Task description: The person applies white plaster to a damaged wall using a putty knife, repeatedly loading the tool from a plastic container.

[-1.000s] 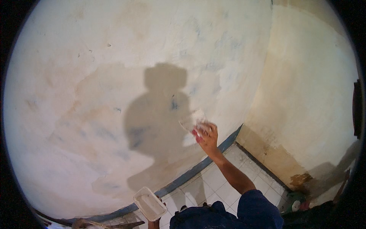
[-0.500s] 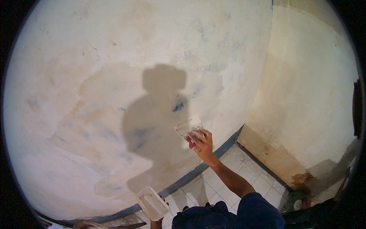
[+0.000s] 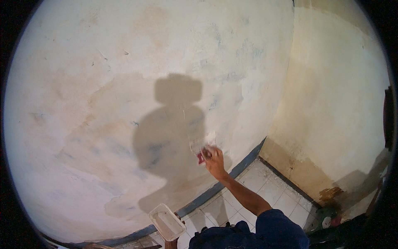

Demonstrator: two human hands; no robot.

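Note:
My right hand (image 3: 214, 163) is closed on a putty knife with a red handle (image 3: 201, 158). Its wide pale blade lies against the patchy off-white wall (image 3: 103, 58), just right of my own shadow, and is smeared by motion. Above the blade, a thin ridge of filler runs up the wall over a faint bluish patch. Low in the view, my left hand (image 3: 171, 244) holds a white rectangular plastic tub (image 3: 151, 218) from beneath, tilted so its inside shows. Pale paste coats the inside of the tub. Most of the left hand's fingers are hidden behind it.
A blue-grey baseboard (image 3: 203, 204) edges the white tiled floor (image 3: 257, 176). To the right, a yellowish wall (image 3: 327, 95) meets the first wall at a corner, with a brown damaged spot (image 3: 330, 193) low down. Dark and green items (image 3: 325, 220) lie at lower right.
My right hand has drawn the knife slightly down and left. The dark blue patch above it has turned faint under a fresh smear. My left hand and the tub have barely moved.

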